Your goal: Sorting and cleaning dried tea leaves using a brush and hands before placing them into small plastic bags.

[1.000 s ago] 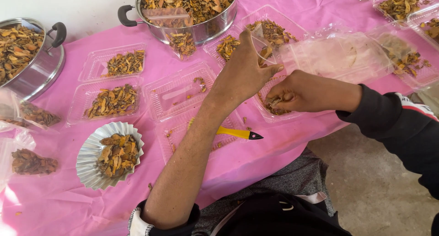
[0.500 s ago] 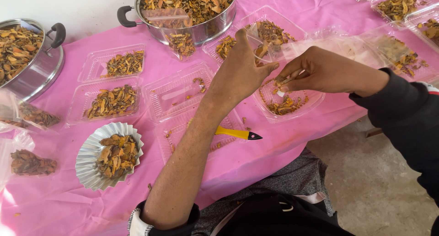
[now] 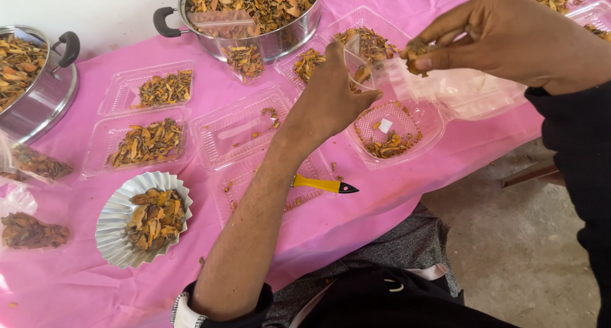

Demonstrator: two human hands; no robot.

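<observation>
My fingers (image 3: 439, 54) of the right hand (image 3: 509, 38) are pinched narrow around a small bunch of dried yellow-brown pieces (image 3: 415, 50), which I hold above the table. My left hand (image 3: 331, 99) holds the rim of a small clear plastic bag (image 3: 439, 89) between thumb and fingers, so its mouth stands open just beside the pinch of my right hand. The bag hangs over a clear plastic tray (image 3: 394, 127) that has some of the same dried pieces and a small white square inside.

The table has a pink cover (image 3: 407, 194). Near my left forearm lies a yellow tool with a black tip (image 3: 324, 185), between two almost empty clear trays. Further left are two clear trays with dried pieces (image 3: 147, 143) and a pleated silver foil dish (image 3: 143, 218), also filled. At the top stands a big steel pot (image 3: 254, 13) full of the dried pieces, and a second pot (image 3: 35, 80) is at the left edge.
</observation>
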